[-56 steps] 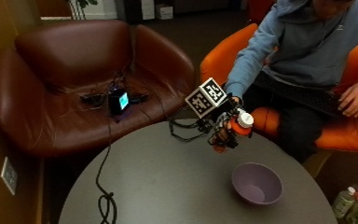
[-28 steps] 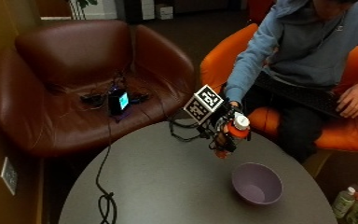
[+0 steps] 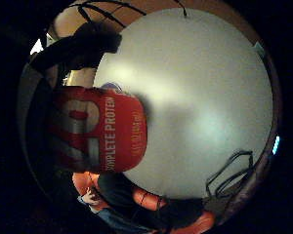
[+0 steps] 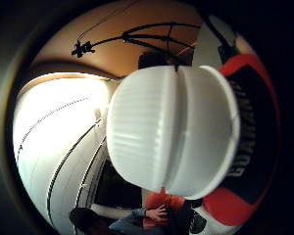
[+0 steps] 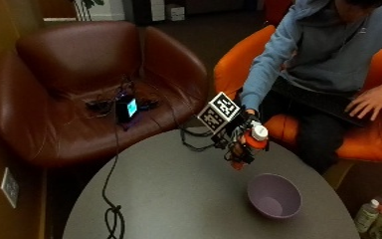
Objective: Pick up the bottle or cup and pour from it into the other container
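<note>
A: Nearest first. What of the grip?

B: Fingers of the gloved right hand [image 5: 238, 135] curled round the bottle [image 5: 249, 145], over its red label. Held tilted and seemingly lifted clear of the worktop [image 5: 164, 199], close to the edge by the orange chair [image 5: 231, 69].

A: Trouble there?

B: White ribbed cap [image 4: 171, 129] apparently still in place. Tipped like this, would likely give nothing. Would need the bare hand [image 5: 370, 99], resting well away on the lap. Could also slide within the grip once tilted further, given the smooth label.

A: And a little further out?

B: Purple bowl [image 5: 274, 195], near but apart, not yet under the mouth. Poured too early, would land on the worktop short of the rim. Poured from high up, might splash out over the low wall. Looks light, too; nudged by the bottle's base, might skate toward the edge.

A: Beyond that?

B: Small bottles [image 5: 376, 216] on the floor just past that edge. Would probably catch anything running off.
</note>
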Demonstrator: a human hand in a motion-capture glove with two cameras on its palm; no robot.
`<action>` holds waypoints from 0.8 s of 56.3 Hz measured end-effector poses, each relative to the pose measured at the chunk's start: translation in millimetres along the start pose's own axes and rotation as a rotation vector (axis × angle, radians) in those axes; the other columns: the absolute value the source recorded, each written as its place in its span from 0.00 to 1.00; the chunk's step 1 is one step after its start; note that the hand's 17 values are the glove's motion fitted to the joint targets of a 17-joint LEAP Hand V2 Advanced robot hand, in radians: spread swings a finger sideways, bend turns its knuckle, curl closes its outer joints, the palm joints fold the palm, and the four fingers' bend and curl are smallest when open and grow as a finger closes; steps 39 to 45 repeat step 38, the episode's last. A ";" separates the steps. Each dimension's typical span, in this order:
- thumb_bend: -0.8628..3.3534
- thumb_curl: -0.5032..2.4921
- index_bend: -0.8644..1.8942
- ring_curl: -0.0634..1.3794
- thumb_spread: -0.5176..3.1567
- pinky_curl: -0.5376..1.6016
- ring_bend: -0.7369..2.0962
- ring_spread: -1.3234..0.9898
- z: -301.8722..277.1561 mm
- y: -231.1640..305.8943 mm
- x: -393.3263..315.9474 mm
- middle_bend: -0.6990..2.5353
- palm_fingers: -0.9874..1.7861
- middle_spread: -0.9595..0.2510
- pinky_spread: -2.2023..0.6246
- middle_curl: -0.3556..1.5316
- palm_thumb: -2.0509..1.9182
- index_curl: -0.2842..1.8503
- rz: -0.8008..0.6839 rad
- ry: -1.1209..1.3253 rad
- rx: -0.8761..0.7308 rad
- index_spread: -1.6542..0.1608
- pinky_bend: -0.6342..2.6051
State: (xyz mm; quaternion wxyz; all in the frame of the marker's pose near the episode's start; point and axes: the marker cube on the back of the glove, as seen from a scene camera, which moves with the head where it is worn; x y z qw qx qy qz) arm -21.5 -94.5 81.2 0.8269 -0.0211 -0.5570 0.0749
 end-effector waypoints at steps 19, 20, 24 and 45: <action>0.20 0.42 0.35 0.34 0.20 0.42 0.39 0.47 -1.5 2.3 2.9 0.30 0.75 0.70 0.68 0.45 0.78 0.27 -0.006 -0.004 0.009 0.78 0.30; 0.20 0.42 0.35 0.34 0.20 0.42 0.39 0.47 -1.6 2.3 3.0 0.30 0.75 0.70 0.68 0.45 0.78 0.27 -0.006 -0.005 0.010 0.78 0.30; 0.20 0.42 0.35 0.34 0.20 0.42 0.39 0.47 -2.2 1.8 2.2 0.30 0.75 0.70 0.68 0.45 0.78 0.27 -0.002 -0.004 0.011 0.78 0.30; 0.20 0.42 0.35 0.34 0.20 0.42 0.38 0.47 -2.8 -1.4 -2.5 0.30 0.75 0.70 0.68 0.45 0.78 0.27 -0.002 0.019 -0.016 0.78 0.30</action>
